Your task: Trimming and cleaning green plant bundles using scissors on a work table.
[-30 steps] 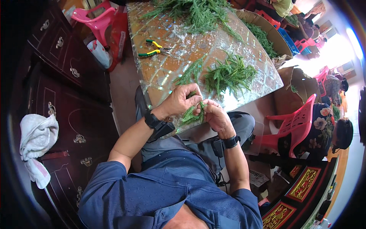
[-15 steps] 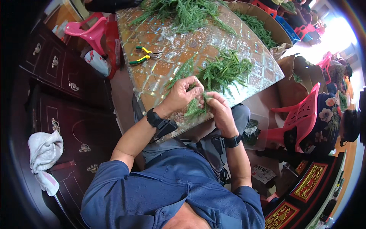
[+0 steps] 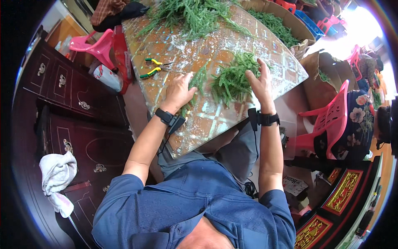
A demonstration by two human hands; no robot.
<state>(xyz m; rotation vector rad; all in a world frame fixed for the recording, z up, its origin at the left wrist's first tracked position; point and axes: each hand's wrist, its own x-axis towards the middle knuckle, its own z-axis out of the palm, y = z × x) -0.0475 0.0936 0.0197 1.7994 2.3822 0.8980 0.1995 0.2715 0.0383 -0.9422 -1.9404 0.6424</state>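
Grip: the right hand (image 3: 260,86) is spread wide, thumb well apart from the fingers, at the right edge of the sprig pile (image 3: 233,79); contact cannot be told. The left hand (image 3: 179,91) has loosely bent fingers and a thumb set apart, beside a thin green sprig (image 3: 200,79); whether it grasps any cannot be told.
Wrists: each wears a black strap (image 3: 271,119) carrying a dark device.
Greenery: the sprig pile lies between the two hands on the worktop (image 3: 207,120), with the thin sprig to its left.
Pliers: green-and-yellow pliers (image 3: 150,74) lie beyond the left hand, apart from it.
Far side: a large green heap (image 3: 190,18) covers the worktop there, and the sprig pile stands between it and the person.
Right side: a cardboard box (image 3: 297,25) full of greenery adjoins the worktop; a pink chair (image 3: 327,118) stands nearer.
Left side: a dark cabinet (image 3: 99,137) bears a white towel (image 3: 58,172).
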